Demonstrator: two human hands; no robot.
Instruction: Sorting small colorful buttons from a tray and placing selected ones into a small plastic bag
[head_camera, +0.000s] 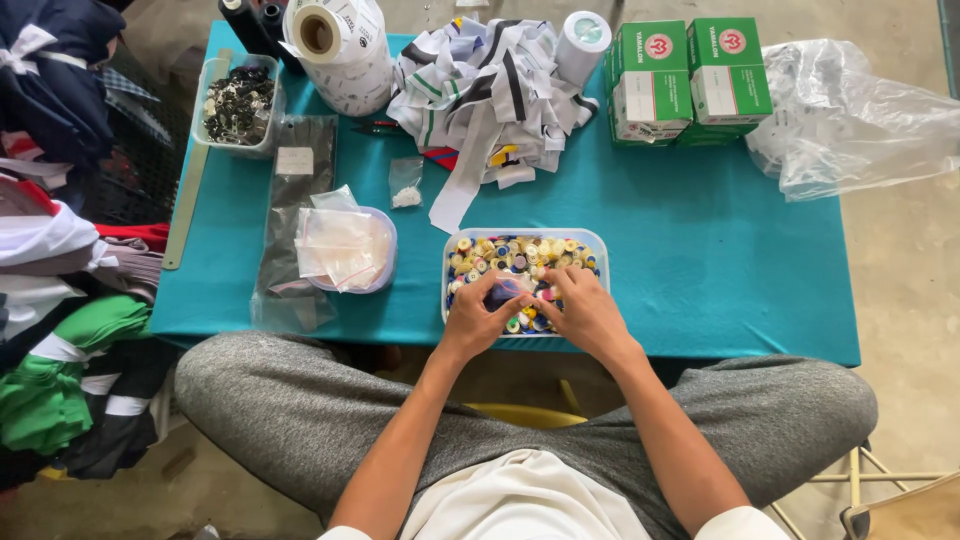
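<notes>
Two hands work inside the clear tub of coloured buttons (525, 250), which sits at the near edge of the teal table (700, 260). The left hand (478, 315) pinches a small dark piece over the tub; the right hand (585, 312) curls fingers-down into the buttons, and I cannot tell what it grips. Pressing on the tub's near rim could tip it and spill buttons onto the lap.
</notes>
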